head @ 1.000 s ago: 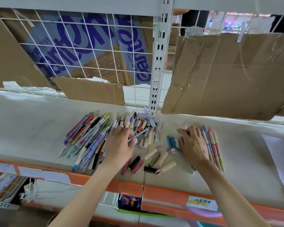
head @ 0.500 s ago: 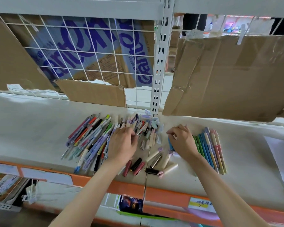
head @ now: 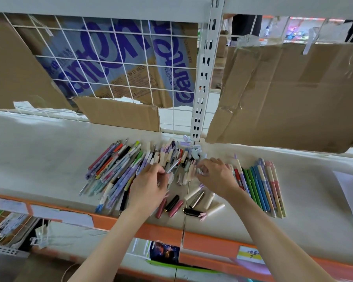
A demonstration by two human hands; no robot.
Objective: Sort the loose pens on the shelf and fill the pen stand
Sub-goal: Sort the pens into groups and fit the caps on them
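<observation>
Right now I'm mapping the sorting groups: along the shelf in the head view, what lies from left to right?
Big mixed pen pile → left hand → right hand → neat pen row.

- Your left hand (head: 149, 186) pinches a thin silver pen (head: 172, 166) at the right edge of the big pile of pens (head: 114, 171) on the white shelf (head: 39, 159).
- Your right hand (head: 216, 176) lies just beside it, fingers curled over the small pale caps and short pens (head: 186, 169) in the middle; what it grips, you cannot tell.
- To its right a sorted row of pens (head: 261, 188) lies side by side, green, blue, then pink and yellow.
- Near the orange shelf edge (head: 161, 231) lie a black cap (head: 171, 202), two dark pink caps (head: 175, 208) and a black pen (head: 192, 212).
- Torn cardboard (head: 283, 94) and a wire grid (head: 110, 64) back the shelf.
</observation>
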